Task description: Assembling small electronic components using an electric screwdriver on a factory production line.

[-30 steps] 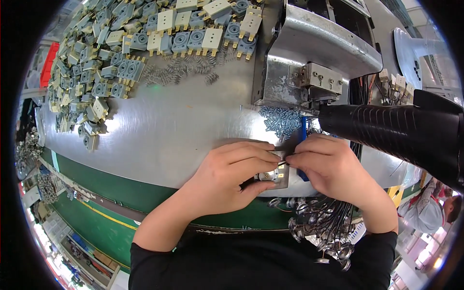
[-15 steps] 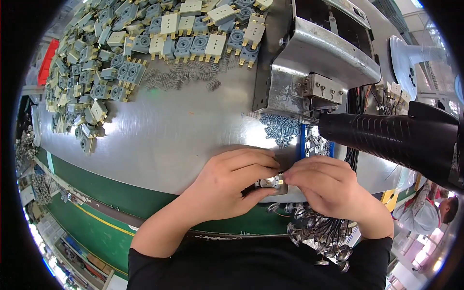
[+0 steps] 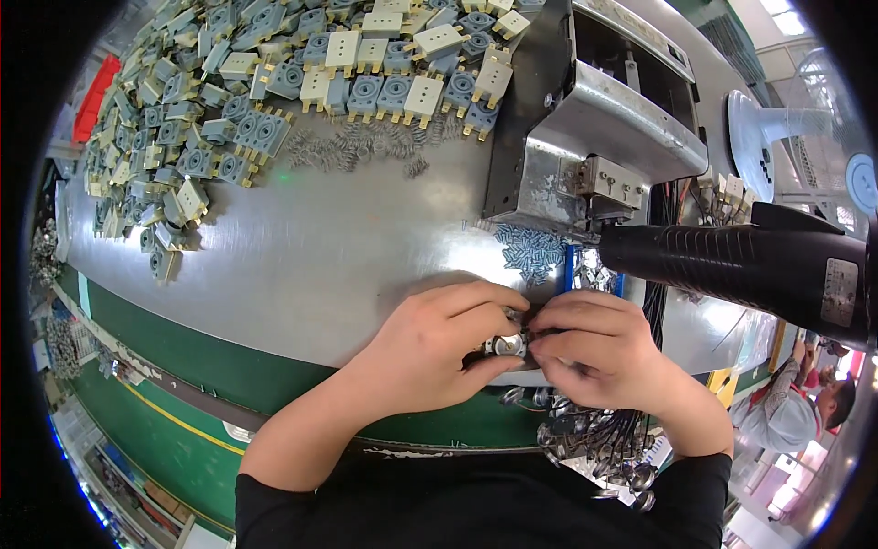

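Near the table's front edge, my left hand (image 3: 439, 339) is closed around a small round silver metal part (image 3: 506, 345), thumb below it and fingers above. At the part's right side is my right hand (image 3: 599, 343), its fingertips pinched together; a small dark bit shows there, too hidden to name. Just beyond the hands stands a small blue tray (image 3: 569, 268) of little metal pieces, beside a heap of small screws (image 3: 530, 252). Below my right hand, a bundle of round metal discs on dark leads (image 3: 604, 435) hangs at the edge.
A metal fixture (image 3: 631, 110) stands at the back right, and a black ribbed tool body (image 3: 722, 261) juts in from the right. Grey and cream blocks with brass terminals (image 3: 343, 50) fill the far left, loose springs (image 3: 338, 146) near them. Another person (image 3: 786, 416) is at far right.
My right hand's fingers have shifted slightly and curled more at the round part's right side. The left hand keeps its hold. The whole view has tilted a little.
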